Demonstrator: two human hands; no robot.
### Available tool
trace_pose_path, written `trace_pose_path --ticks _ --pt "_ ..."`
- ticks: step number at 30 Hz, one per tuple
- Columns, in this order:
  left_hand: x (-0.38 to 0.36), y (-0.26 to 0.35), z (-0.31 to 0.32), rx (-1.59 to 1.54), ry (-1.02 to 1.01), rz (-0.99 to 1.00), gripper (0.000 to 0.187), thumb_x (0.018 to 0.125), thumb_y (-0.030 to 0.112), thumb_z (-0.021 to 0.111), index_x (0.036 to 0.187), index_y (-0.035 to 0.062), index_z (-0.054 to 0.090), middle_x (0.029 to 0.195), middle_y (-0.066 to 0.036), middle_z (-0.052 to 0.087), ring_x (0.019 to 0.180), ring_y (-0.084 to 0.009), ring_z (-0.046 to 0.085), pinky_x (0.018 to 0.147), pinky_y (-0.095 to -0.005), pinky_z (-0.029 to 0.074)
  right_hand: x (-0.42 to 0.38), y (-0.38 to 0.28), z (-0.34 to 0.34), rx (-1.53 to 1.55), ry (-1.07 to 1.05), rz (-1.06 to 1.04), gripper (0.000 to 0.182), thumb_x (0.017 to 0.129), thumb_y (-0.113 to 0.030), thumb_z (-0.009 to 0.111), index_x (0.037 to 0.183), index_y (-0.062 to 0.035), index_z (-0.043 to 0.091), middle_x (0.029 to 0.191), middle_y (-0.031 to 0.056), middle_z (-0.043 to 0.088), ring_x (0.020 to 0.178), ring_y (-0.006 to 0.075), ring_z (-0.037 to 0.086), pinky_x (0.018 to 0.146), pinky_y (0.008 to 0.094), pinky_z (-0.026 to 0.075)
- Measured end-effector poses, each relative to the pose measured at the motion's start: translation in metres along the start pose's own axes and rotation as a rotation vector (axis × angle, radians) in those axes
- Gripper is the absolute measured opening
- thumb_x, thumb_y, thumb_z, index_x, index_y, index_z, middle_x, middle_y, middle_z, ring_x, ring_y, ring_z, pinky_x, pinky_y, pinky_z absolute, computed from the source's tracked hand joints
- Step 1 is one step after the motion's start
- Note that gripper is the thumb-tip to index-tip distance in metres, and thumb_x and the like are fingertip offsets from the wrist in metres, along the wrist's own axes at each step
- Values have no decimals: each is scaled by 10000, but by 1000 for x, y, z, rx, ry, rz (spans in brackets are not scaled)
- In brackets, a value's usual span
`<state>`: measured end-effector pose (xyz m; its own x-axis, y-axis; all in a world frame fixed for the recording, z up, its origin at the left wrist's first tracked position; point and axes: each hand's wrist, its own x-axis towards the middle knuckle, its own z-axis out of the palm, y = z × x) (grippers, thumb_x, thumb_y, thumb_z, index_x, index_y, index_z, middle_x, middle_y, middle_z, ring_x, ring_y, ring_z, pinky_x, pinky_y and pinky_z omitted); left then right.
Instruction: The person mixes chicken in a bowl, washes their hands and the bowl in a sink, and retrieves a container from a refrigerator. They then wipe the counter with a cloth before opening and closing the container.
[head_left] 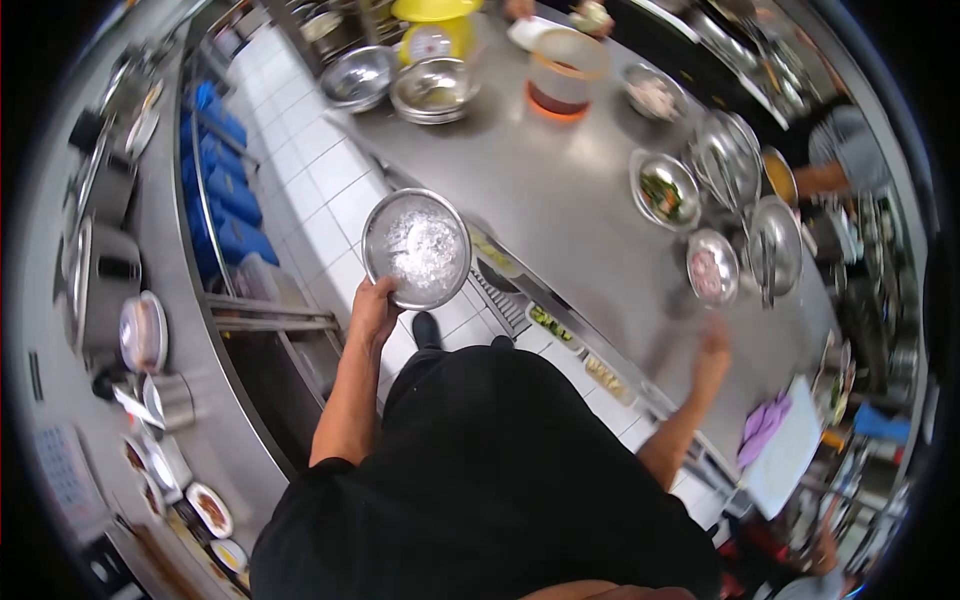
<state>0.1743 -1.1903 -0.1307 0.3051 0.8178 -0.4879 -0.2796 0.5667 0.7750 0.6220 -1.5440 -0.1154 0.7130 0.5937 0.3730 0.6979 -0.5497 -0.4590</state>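
Pinching the near rim of a metal bowl (382, 245) with our left hand (374, 308), we've got it just ahead and slightly right of that grip. Our right hand (712, 350) is a blur, so we can't tell if it's spread or pinching. Close ahead of it sits an oval-looking bowl (714, 240) with pink pieces (706, 275), long axis running roughly toward it, way nearer our right than our left.

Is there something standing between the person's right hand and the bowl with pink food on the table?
Nothing visible stands between the right hand and the bowl with pink food. The vegetable bowl sits beyond it, not in between. The hand is blurred, so whether it touches the bowl is unclear.
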Motion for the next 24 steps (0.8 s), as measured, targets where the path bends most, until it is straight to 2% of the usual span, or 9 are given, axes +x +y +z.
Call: trace_pose_path --ticks 1,4,7,10,11,14,15,19,24 --pt "-2 5 -9 -51 20 20 435 817 4 508 1243 -76 472 1132 -174 597 1034 -319 627 928 -540 522 14 -73 21 113 -177 99 311 998 -220 538 1236 -42 631 1230 145 654 1143 264 620 982 352 453" --pt "4 26 -48 -240 100 19 446 805 -16 505 1236 -118 457 1156 -191 585 1070 -345 614 945 -555 515 32 -214 96 319 -512 -138 322 964 -251 590 1218 -60 638 1114 140 694 1016 262 672 875 343 506" --pt "7 51 -97 -491 151 42 453 771 -56 516 1216 -128 468 1208 -203 565 1093 -339 607 983 -533 507 30 -324 156 332 -741 -478 342 927 -213 612 1239 -72 623 1054 153 699 952 278 680 838 348 512" --pt "3 82 -153 -647 174 105 496 753 -79 530 1241 -130 457 1242 -212 553 1143 -341 579 1047 -500 462 22 -393 219 249 -1031 -570 379 891 -282 645 1224 -101 632 1045 156 693 925 347 657 825 405 511" --pt "0 91 -167 -676 187 152 481 753 -70 533 1224 -136 463 1221 -212 559 1117 -335 589 1019 -499 476 17 -404 241 242 -1139 -521 402 892 -300 634 1235 -90 623 1052 160 692 942 355 652 836 416 504" --pt "-4 119 -216 -729 243 227 451 752 -76 533 1194 -145 476 1189 -208 570 1085 -328 599 1004 -501 479 -8 -380 343 294 -1213 -504 393 915 -259 624 1246 -48 610 1020 137 708 900 226 676 803 342 508" --pt "-3 130 -232 -730 262 238 444 752 -83 532 1188 -147 479 1184 -206 572 1082 -327 599 1010 -502 474 -15 -368 367 272 -1258 -470 382 916 -256 622 1237 -49 614 1007 131 705 879 222 668 783 342 504" --pt "0 174 -269 -717 292 345 442 768 -99 534 1204 -145 480 1167 -196 593 1097 -306 605 1045 -461 455 -33 -323 397 70 -1479 -197 339 918 -243 614 1200 -54 628 955 109 692 793 209 636 704 342 488" --pt "14 248 -284 -671 355 414 485 763 -85 504 1243 -140 455 1184 -182 582 1101 -281 594 1027 -417 458 -36 -343 437 85 -1561 26 289 921 -226 603 1153 -60 646 890 81 675 687 191 597 605 342 468"
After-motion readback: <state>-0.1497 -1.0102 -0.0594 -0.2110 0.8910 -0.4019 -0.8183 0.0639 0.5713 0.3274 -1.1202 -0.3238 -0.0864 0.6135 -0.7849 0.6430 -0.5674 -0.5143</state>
